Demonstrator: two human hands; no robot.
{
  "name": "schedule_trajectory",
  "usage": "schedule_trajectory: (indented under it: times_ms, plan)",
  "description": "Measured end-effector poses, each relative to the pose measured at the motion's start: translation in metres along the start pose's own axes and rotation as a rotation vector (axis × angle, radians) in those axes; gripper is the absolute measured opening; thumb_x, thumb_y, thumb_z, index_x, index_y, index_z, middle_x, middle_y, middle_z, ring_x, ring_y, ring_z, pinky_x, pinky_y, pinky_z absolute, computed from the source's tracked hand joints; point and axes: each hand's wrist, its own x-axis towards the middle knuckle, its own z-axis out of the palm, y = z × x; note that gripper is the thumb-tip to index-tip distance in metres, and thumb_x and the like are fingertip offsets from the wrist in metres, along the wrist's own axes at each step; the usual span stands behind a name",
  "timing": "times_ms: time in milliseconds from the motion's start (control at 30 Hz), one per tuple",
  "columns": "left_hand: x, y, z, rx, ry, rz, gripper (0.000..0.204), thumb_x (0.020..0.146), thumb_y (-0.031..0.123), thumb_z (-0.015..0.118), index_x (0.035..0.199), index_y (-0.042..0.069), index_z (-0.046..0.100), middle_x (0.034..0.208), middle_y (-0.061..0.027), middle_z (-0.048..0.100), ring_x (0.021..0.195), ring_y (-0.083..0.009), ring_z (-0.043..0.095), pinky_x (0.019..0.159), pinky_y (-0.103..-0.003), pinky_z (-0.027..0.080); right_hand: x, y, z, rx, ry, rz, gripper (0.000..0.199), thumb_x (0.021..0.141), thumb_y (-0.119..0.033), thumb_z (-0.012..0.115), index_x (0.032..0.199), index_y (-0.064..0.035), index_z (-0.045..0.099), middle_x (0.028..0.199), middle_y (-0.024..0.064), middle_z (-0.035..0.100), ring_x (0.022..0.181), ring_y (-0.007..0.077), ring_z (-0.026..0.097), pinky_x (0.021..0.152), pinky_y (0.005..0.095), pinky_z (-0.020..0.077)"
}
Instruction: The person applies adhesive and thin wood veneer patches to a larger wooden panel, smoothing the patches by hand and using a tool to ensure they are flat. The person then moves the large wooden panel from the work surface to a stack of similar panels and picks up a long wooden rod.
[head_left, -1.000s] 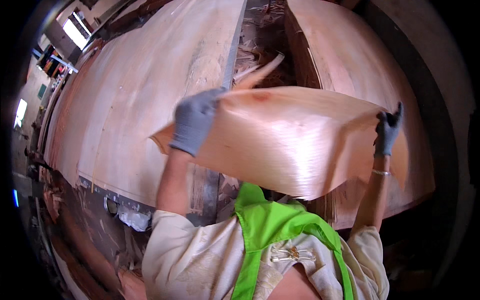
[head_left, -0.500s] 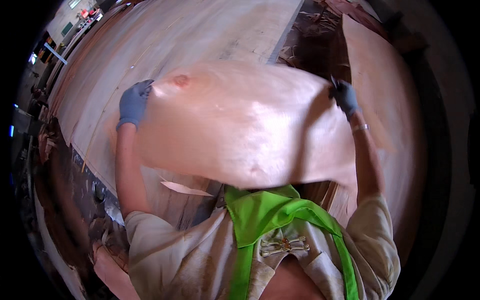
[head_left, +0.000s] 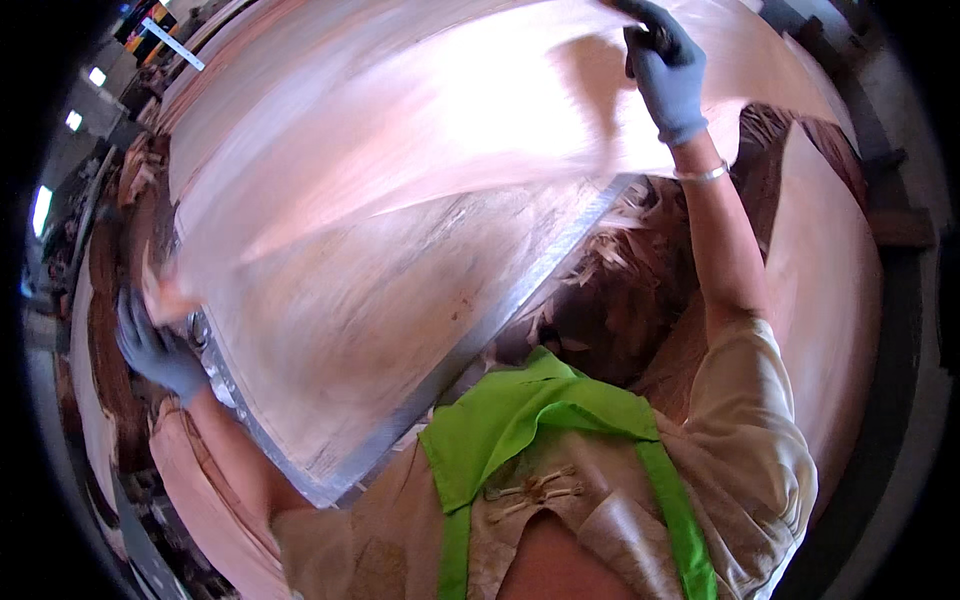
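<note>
A large, thin, pale pink-tan wood veneer sheet (head_left: 440, 130) is blurred by motion and spans the upper view, its near edge bowed and lifted. My right hand (head_left: 667, 75), in a grey-blue glove with dark fingertips, is at the upper right with bent fingers on the sheet; the top edge of the picture cuts off the fingertips. A shadow falls on the sheet beside them. At the left, my left hand (head_left: 158, 345), gloved alike, is at the sheet's near-left corner. Its fingers are smeared, but the corner appears to lie in its grasp.
Beneath the sheet lies a broad, flat wood stack (head_left: 370, 320) with a grey edge strip (head_left: 540, 275). Torn veneer scraps (head_left: 620, 250) fill the gap on the right. Another tan sheet (head_left: 825, 270) stands beyond it. More pinkish veneer (head_left: 205, 490) lies at lower left.
The veneer sheet has swung forward and away from my body, uncovering the stack's near corner. My right hand has moved up and away; my left has dropped left and nearer.
</note>
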Motion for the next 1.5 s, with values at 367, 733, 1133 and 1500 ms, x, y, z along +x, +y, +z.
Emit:
schedule_trajectory:
  times_ms: [367, 733, 1133, 1500]
  plan:
    - [-0.164, 0.163, -0.014, 0.401, -0.525, -0.264, 0.057, 0.069, 0.002, 0.054, 0.121, 0.026, 0.053, 0.089, -0.0110, 0.054, 0.082, -0.0289, 0.054, 0.079, -0.045, 0.043, -0.137, 0.128, 0.018, 0.308, -0.264, 0.827, 0.020, 0.087, -0.011, 0.055, 0.104, -0.0051, 0.064, 0.073, -0.0024, 0.059, 0.046, 0.0011, 0.041, 0.040, 0.0164, 0.0355]
    - [-0.272, 0.220, 0.024, -0.017, -1.034, -1.101, 0.057, 0.086, 0.014, 0.044, 0.139, 0.016, 0.025, 0.083, -0.0169, 0.061, 0.067, -0.0277, 0.058, 0.059, -0.040, 0.045, -0.291, 0.287, 0.049, 0.184, -0.312, 1.168, 0.030, 0.082, -0.011, 0.060, 0.111, -0.0021, 0.060, 0.102, 0.0054, 0.062, 0.085, 0.0144, 0.057, 0.070, 0.0259, 0.0485]
    - [-0.209, 0.290, 0.008, -0.158, -0.715, -1.087, 0.059, 0.076, 0.006, 0.053, 0.132, 0.007, 0.035, 0.125, -0.0165, 0.043, 0.120, -0.0338, 0.037, 0.102, -0.043, 0.028, -0.265, 0.260, 0.041, 0.114, -0.070, 1.331, 0.033, 0.083, -0.020, 0.061, 0.116, -0.0169, 0.054, 0.087, 0.0015, 0.060, 0.051, 0.0117, 0.052, 0.040, 0.0205, 0.0339]
    - [-0.218, 0.267, 0.002, -0.159, -1.183, -0.476, 0.013, 0.076, 0.017, 0.054, 0.082, 0.014, 0.065, 0.118, -0.0087, 0.052, 0.122, -0.0274, 0.039, 0.104, -0.054, 0.019, -0.286, 0.329, 0.038, 0.223, 0.133, 1.461, 0.016, 0.081, -0.026, 0.061, 0.076, -0.0129, 0.054, 0.060, 0.0004, 0.051, 0.044, 0.0160, 0.047, 0.039, 0.0297, 0.0384]
